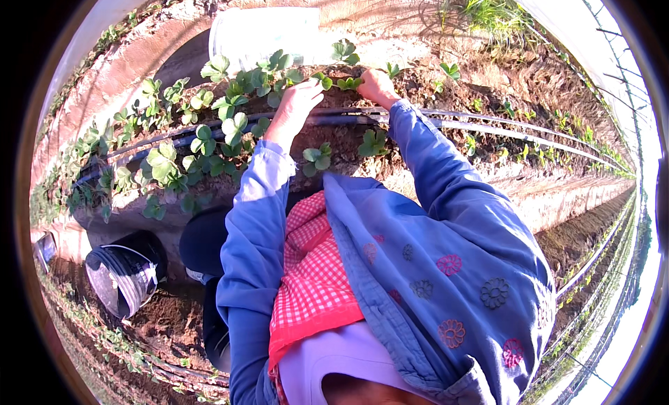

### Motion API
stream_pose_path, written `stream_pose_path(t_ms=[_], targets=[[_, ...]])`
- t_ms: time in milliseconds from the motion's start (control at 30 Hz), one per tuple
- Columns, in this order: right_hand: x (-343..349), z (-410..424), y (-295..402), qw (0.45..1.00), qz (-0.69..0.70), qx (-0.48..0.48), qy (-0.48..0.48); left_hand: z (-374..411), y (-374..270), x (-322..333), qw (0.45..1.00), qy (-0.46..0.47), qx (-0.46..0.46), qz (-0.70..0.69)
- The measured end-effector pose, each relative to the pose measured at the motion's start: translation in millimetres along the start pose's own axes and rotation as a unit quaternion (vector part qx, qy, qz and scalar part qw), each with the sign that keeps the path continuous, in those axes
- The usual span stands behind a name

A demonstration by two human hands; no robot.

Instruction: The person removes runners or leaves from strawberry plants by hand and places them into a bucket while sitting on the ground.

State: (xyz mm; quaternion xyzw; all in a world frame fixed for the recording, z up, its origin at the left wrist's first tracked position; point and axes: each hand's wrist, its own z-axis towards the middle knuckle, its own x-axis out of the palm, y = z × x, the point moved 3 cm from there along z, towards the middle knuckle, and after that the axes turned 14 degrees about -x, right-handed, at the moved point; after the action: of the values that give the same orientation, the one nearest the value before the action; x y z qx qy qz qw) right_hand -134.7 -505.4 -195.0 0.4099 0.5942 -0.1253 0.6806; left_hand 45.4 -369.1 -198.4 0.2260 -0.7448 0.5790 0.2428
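Observation:
Low strawberry plants (230,128) with broad toothed leaves grow along a raised soil bed in front of me. My left hand (299,103) reaches over the bed, its fingertips beside a small green leaf (323,81). Whether those fingers pinch anything is not clear. A short way to the right, my right hand (377,85) is bent down at a low leafy sprig (349,84). Its fingertips are hidden, so a grip on the sprig cannot be made out. Beneath both wrists run dark drip irrigation lines (345,119).
Beyond the plants stands a washed-out white bucket (264,36). A black bucket (125,274) with a wire handle rests in the furrow at lower left, near my bent leg (204,240). Grass (483,10) grows at the far right, and more planted rows (601,258) run alongside.

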Motion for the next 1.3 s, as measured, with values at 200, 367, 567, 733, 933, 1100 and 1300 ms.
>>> stream_pose_path(t_ms=[200,367,567,733,933,1100,1300], targets=[[-10.6,29.6,-13.6,0.990,0.089,0.018,0.112,0.9,0.0,3.4,0.835,-0.241,0.014,0.495],[-13.9,35.6,-11.9,0.974,0.185,0.002,0.132,11.5,-5.8,27.6,0.655,-0.263,0.123,0.698],[-8.8,35.8,-18.4,0.943,0.295,0.025,0.151,24.9,-9.8,35.3,0.658,-0.259,0.109,0.699],[-13.9,25.8,-10.2,0.958,0.255,-0.001,0.130,21.9,-21.5,61.4,0.673,-0.220,0.076,0.702],[-7.7,19.6,9.2,0.972,-0.082,-0.218,0.038,31.0,-2.1,31.1,0.684,-0.268,0.102,0.670],[3.6,23.6,33.8,0.946,-0.176,-0.238,0.134,27.3,2.1,27.1,0.701,-0.283,0.073,0.651],[13.2,26.1,24.0,0.962,-0.128,-0.236,0.049,26.6,6.7,26.2,0.662,-0.319,0.066,0.675]])
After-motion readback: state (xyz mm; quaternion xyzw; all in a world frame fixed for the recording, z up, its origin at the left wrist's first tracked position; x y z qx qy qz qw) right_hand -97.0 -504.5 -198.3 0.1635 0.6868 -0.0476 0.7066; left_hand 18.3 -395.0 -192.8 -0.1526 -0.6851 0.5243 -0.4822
